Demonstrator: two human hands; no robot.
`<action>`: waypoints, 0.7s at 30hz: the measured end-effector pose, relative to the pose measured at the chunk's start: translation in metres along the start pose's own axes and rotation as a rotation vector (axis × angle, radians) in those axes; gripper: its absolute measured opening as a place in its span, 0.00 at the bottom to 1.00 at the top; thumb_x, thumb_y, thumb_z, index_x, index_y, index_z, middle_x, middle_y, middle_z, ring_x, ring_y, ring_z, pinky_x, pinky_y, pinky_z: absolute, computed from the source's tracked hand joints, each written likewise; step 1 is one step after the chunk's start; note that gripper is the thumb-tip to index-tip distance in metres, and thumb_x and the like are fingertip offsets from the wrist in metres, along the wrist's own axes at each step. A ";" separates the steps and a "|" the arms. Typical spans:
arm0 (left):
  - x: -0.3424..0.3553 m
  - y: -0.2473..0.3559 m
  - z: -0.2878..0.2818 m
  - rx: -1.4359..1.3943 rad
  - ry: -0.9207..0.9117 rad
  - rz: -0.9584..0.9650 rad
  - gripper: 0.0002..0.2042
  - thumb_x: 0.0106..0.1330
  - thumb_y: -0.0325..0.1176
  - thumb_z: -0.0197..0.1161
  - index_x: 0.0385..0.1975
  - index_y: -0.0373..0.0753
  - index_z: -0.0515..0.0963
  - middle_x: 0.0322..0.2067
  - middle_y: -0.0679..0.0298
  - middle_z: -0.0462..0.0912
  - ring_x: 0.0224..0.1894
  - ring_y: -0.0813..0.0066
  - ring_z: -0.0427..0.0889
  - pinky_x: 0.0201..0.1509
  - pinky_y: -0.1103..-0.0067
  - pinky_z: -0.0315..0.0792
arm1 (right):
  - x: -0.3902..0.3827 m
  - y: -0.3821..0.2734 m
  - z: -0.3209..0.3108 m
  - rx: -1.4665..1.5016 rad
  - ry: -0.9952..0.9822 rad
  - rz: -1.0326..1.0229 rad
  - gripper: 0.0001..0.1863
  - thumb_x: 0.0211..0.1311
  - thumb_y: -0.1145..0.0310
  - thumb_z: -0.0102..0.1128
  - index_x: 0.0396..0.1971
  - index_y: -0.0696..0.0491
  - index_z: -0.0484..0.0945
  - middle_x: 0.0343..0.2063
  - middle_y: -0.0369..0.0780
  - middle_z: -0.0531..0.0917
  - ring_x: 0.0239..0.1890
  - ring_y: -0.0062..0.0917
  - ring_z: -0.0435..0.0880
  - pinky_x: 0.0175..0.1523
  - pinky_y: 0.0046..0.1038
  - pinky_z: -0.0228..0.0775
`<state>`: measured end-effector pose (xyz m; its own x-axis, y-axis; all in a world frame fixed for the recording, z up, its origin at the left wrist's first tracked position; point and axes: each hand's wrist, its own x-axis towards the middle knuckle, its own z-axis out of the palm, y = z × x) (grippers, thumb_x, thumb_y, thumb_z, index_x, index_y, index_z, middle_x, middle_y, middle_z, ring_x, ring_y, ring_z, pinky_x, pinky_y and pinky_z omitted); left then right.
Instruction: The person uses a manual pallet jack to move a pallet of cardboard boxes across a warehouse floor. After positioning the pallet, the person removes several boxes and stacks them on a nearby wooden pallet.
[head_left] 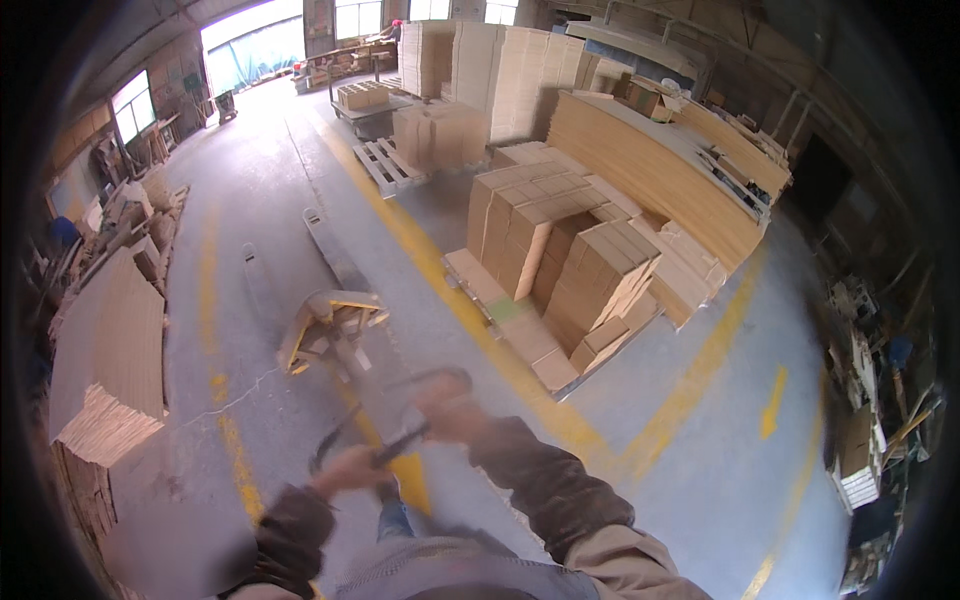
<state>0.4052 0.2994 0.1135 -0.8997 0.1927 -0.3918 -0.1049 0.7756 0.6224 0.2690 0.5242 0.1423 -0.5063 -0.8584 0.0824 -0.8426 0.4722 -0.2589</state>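
Yellow pallet jack [330, 318], one handle loop [395, 420], two hands gripping, left hand [345, 468], right hand [450, 412]

A grey concrete floor [300, 190] runs through a long workshop hall, marked with worn yellow lines [440, 270] and a yellow arrow [772, 400] on the right. Daylight pours through a wide doorway [252, 45] at the far left and through windows [358, 17] on the far wall. Tall stacks of pale wooden boards [505, 70] stand far off, a long pile of sheets [650, 170] lies to the right, and stacked panels [108, 340] lean at the near left.
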 end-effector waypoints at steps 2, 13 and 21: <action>-0.010 0.000 0.077 0.197 0.136 -0.153 0.18 0.53 0.46 0.68 0.36 0.38 0.82 0.33 0.52 0.85 0.38 0.52 0.84 0.43 0.64 0.76 | -0.028 -0.003 0.049 -0.007 -0.500 0.133 0.21 0.35 0.57 0.77 0.31 0.53 0.86 0.28 0.45 0.86 0.38 0.41 0.86 0.49 0.42 0.75; -0.104 0.024 0.183 0.310 0.278 -0.350 0.12 0.55 0.41 0.61 0.34 0.44 0.85 0.33 0.53 0.85 0.39 0.50 0.84 0.44 0.60 0.76 | -0.164 -0.071 0.129 0.041 -0.049 0.125 0.04 0.47 0.70 0.61 0.23 0.51 0.83 0.27 0.47 0.84 0.37 0.42 0.83 0.45 0.42 0.67; -0.188 0.099 0.302 0.242 0.232 -0.345 0.13 0.55 0.41 0.62 0.34 0.40 0.84 0.33 0.53 0.85 0.40 0.50 0.83 0.45 0.61 0.76 | -0.321 -0.118 0.143 -0.078 -0.004 0.095 0.01 0.50 0.71 0.58 0.22 0.49 0.78 0.22 0.44 0.83 0.32 0.42 0.83 0.45 0.45 0.66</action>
<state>0.6922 0.5218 0.0443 -0.9033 -0.2189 -0.3688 -0.3376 0.8934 0.2964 0.5566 0.7151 0.0090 -0.5842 -0.8096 0.0568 -0.8024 0.5657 -0.1901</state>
